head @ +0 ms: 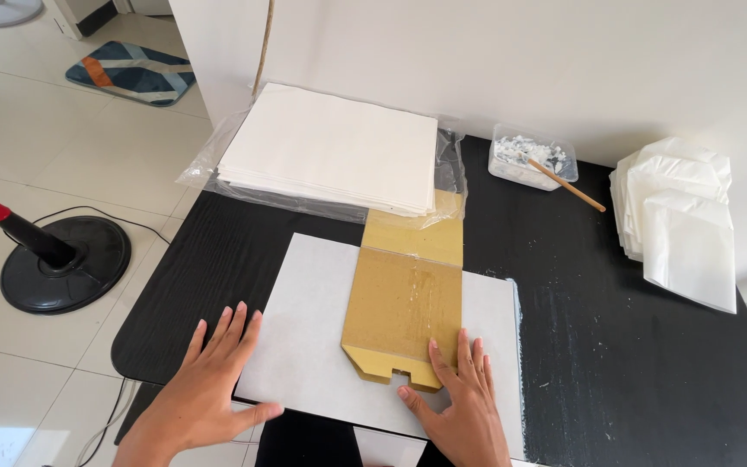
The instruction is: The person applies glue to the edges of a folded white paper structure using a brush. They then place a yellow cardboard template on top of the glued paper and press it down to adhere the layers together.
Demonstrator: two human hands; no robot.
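Observation:
A white paper sheet (313,329) lies flat near the front edge of the black table (616,329). A flat brown cardboard template (404,303) rests on the middle of the sheet, its notched end toward me. My left hand (205,380) presses flat on the sheet's left front corner, fingers spread. My right hand (464,402) lies flat on the sheet at the cardboard's near right corner, fingertips touching the cardboard's edge. Neither hand grips anything.
A stack of white sheets (330,147) on clear plastic wrap sits at the back left. A clear tub (533,157) with white paste and a wooden stick stands at the back. Folded white bags (680,216) are piled at right. A fan base (62,259) stands on the floor at left.

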